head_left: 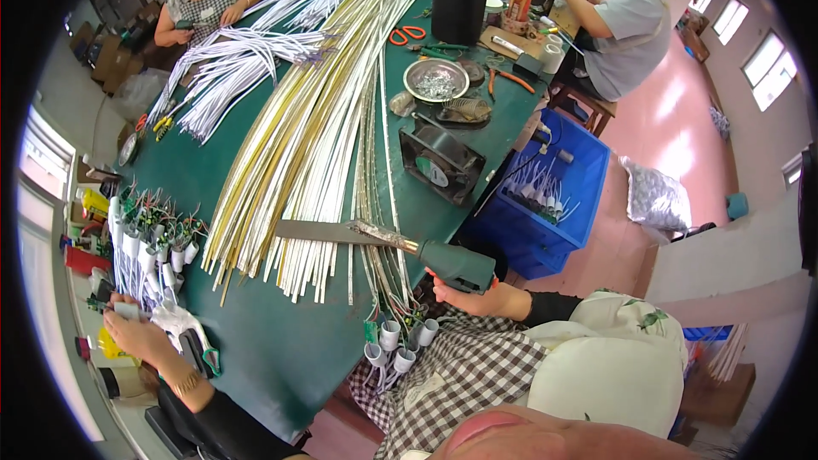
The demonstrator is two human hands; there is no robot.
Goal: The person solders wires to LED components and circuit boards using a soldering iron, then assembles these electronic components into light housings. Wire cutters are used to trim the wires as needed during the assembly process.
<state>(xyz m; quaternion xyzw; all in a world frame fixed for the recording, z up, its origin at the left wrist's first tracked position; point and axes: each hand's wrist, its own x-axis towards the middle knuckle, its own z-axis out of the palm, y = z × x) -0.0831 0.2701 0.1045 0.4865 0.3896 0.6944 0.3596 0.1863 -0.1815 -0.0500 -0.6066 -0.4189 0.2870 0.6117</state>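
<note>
My right hand (pixel 477 296) grips a dark green hand tool (pixel 458 266) with a crusted metal shaft, its exact kind unclear. The shaft points left over a long bundle of thin white and yellowish strips (pixel 315 132). A flat grey blade-like strip (pixel 311 231) lies across the bundle, at the shaft's end. At the left table edge, my left hand (pixel 136 332) is closed round a whitish cylindrical piece (pixel 129 311). Beside it stand several white wired sleeves (pixel 146 255) with small green boards. More white sleeves (pixel 394 342) hang from strips at the near edge.
A black fan (pixel 439 162), a metal bowl (pixel 436 81) and orange-handled pliers (pixel 511 79) lie on the green table (pixel 256 358). A blue crate (pixel 545 234) stands right of it. Two people work at the far side, near white wire bundles (pixel 230 77) and a black box (pixel 460 2).
</note>
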